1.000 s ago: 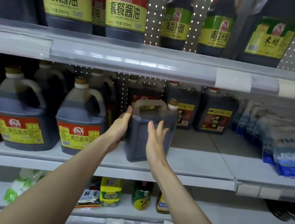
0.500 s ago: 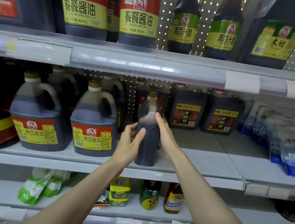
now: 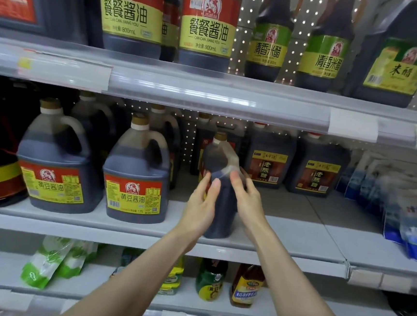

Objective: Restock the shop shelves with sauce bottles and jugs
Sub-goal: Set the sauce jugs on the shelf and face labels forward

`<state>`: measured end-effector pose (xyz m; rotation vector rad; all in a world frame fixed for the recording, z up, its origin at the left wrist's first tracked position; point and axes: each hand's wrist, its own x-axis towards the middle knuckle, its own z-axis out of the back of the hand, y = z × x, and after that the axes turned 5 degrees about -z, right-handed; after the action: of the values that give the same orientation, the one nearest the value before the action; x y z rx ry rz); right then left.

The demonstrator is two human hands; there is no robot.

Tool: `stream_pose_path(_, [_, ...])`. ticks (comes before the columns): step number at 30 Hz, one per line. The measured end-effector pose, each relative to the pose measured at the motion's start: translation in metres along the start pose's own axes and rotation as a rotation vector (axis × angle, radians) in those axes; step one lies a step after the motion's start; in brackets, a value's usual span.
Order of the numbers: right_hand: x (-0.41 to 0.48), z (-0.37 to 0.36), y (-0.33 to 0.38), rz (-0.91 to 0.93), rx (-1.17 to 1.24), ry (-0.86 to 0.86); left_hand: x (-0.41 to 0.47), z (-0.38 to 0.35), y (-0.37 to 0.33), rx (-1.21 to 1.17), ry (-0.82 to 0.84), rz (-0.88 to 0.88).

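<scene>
A dark sauce jug (image 3: 223, 159) with a tan cap stands on the middle shelf (image 3: 296, 238), near its front edge. Its narrow side faces me and its clear handle points to the right. My left hand (image 3: 199, 207) presses flat against the jug's left side with straight fingers. On the jug's right side, my right hand (image 3: 247, 201) touches it with its fingers extended. The lower part of the jug is hidden behind my hands.
Two matching jugs with red and yellow labels (image 3: 135, 176) (image 3: 53, 164) stand to the left. Dark vinegar jugs (image 3: 267, 163) line the back right. Blue bags (image 3: 411, 221) fill the shelf's right end. Bottles (image 3: 208, 29) stand on the shelf above, small bottles (image 3: 211, 281) below.
The jug has been turned on the shelf from broad side facing me to narrow side facing me. Both hands stayed on its sides, and my view moved closer.
</scene>
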<state>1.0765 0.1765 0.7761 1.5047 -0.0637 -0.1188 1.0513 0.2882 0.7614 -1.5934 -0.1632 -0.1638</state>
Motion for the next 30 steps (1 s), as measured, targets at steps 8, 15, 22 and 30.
stream_pose_path(8, [0.003,0.014,-0.002,-0.001,0.103,0.005,-0.002,-0.005,0.01,0.001,0.034,0.001])
stream_pose_path(15, [0.005,-0.003,-0.007,0.052,0.109,-0.209,0.012,0.027,0.01,0.166,0.007,-0.051])
stream_pose_path(22, [0.016,0.012,-0.007,0.039,0.065,-0.149,0.054,0.029,0.006,0.16,-0.051,-0.04])
stream_pose_path(30, [0.029,0.025,-0.004,-0.008,0.009,-0.027,0.083,0.025,0.008,0.166,-0.103,0.015])
